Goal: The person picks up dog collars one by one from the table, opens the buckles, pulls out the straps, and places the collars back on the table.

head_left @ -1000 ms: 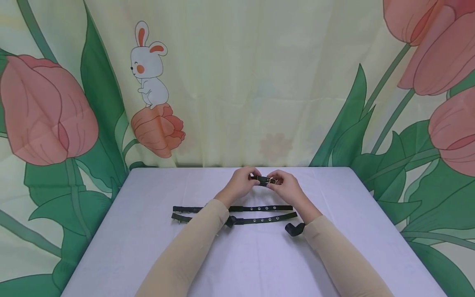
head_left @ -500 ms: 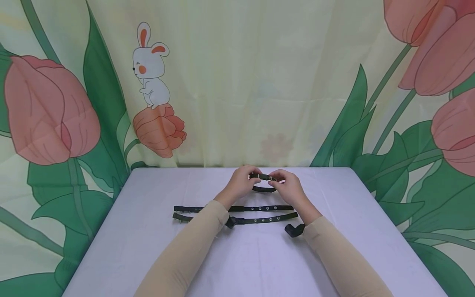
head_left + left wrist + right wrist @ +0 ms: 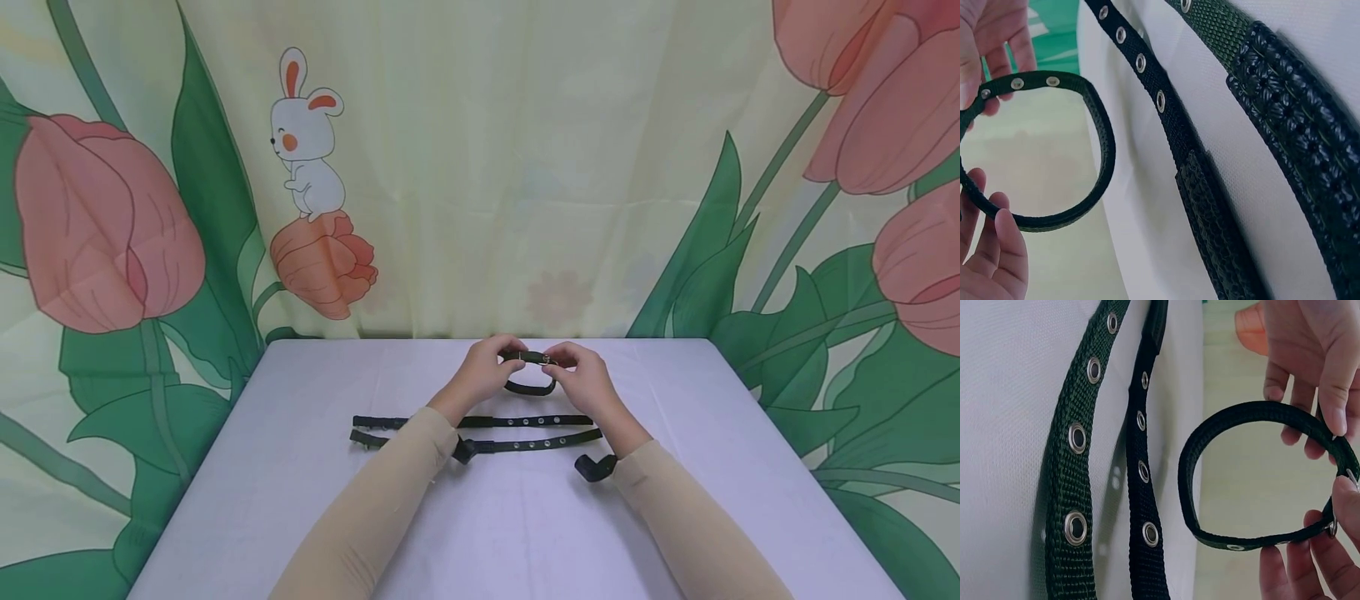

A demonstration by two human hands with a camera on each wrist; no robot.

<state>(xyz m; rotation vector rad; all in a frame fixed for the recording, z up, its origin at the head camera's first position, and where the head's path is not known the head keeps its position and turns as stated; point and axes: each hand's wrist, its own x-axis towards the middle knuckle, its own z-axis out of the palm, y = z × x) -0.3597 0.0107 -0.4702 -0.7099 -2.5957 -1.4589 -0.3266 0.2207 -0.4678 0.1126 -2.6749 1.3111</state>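
Both hands hold a dark collar [image 3: 529, 389] looped into a ring, above the far part of the table. My left hand [image 3: 483, 373] pinches it on the left side and my right hand [image 3: 587, 382] on the right, near the metal buckle [image 3: 545, 360]. In the left wrist view the collar [image 3: 1107, 144] shows metal eyelets. The right wrist view shows the ring of the collar [image 3: 1187, 462] hanging wide between the fingers; the buckle is partly covered by them. Two more collars, one blackish [image 3: 528, 422] and one dark green [image 3: 528, 446], lie straight on the table.
A white cloth covers the table [image 3: 300, 517]. Behind its far edge hangs a curtain [image 3: 465, 167] printed with tulips and a rabbit. Black devices [image 3: 595, 467] are worn at the wrists. The lying collars sit under the forearms.
The collar's lower part has come into view, dropping below the hands as a rounded loop. Both hands stay in nearly the same place. The two lying collars have not moved.
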